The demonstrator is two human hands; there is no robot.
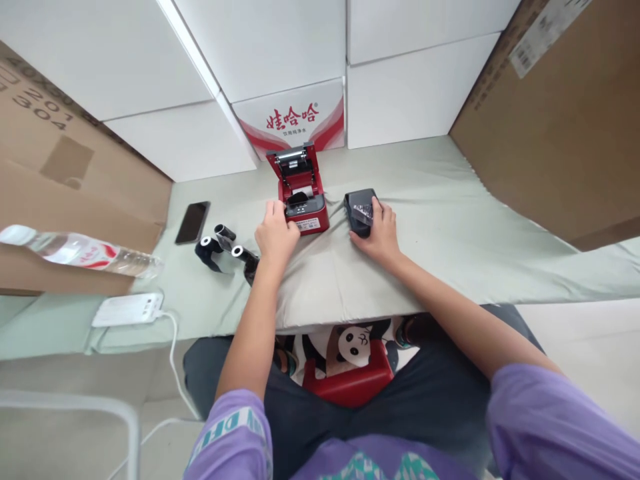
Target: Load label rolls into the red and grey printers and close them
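On our bench point(435, 273), the red printer point(316, 223) stands at twelve o'clock with its lid point(295, 160) raised. Our left hand point(277, 233) touches its near left corner; we cannot tell whether it grips. At the printer's three o'clock, our right hand point(383, 233) is clasped around a black case point(358, 200). At its eight o'clock we see dark rolls point(250, 268), then a white power bank point(117, 311) farther out; a phone point(193, 223) lies toward nine.

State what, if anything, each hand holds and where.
The right hand grasps the black device by its right and near edges. The left hand touches the red printer at its near-left corner; grip unclear.
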